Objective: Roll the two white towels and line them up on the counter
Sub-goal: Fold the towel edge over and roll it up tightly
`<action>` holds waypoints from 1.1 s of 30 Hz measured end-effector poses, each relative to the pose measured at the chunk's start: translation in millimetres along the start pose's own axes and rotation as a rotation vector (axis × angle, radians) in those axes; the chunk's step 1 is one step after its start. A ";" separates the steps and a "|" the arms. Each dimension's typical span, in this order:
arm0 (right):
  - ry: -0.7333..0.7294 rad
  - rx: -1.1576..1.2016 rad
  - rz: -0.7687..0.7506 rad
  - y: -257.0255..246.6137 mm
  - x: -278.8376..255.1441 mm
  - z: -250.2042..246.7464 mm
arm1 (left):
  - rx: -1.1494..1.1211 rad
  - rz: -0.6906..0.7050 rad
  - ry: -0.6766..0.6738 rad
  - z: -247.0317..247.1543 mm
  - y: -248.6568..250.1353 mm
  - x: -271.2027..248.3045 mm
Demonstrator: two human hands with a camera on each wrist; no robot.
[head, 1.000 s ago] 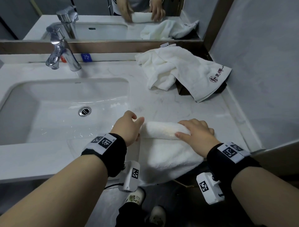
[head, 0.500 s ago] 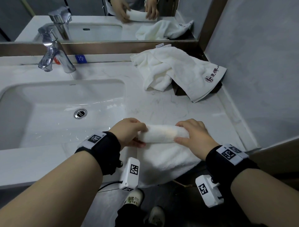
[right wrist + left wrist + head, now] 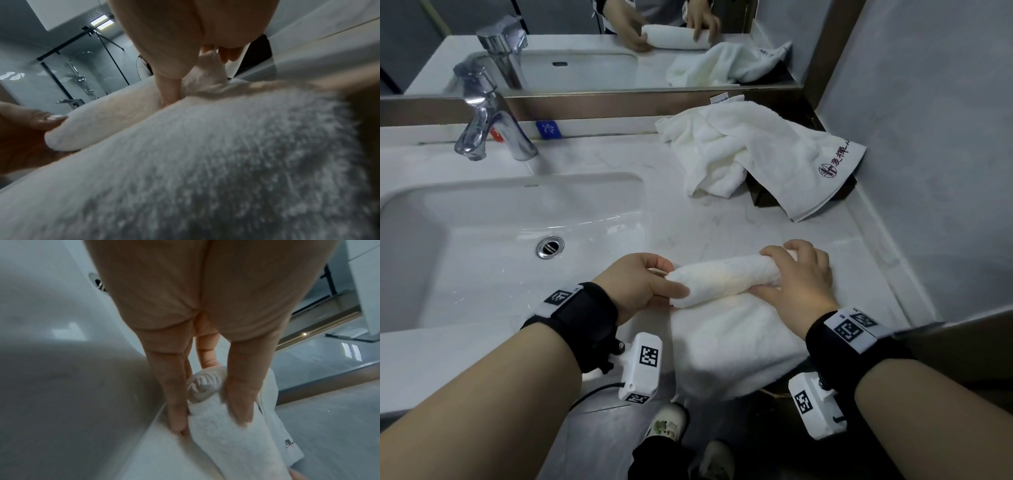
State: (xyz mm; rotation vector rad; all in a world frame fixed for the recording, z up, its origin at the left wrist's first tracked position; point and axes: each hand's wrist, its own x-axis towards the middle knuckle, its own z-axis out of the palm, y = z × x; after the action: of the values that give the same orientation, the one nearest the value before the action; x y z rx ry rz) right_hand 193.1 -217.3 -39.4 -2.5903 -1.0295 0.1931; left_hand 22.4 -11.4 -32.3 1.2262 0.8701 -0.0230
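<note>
Left hand (image 3: 642, 284) pinching one end of half-rolled white terry towel (image 3: 726, 279), right hand (image 3: 798, 274) curled over the other. On pale marble desk (image 3: 592, 164). Second, crumpled white towel (image 3: 753, 150) well apart, near mirror.

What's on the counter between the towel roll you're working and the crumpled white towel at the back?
Nothing: the head view shows only bare white marble counter between the half-rolled white towel and the crumpled white logo towel.
</note>
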 end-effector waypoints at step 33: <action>0.014 0.220 0.223 -7.9 61.6 -4.3 | 0.736 0.250 0.097 -22.6 53.4 60.1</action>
State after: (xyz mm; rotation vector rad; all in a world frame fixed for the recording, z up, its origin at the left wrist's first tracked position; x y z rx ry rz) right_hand 233.9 -170.8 -32.4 -2.4946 -0.6704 0.3239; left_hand 75.2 53.0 -26.2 2.0336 0.8084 -0.0886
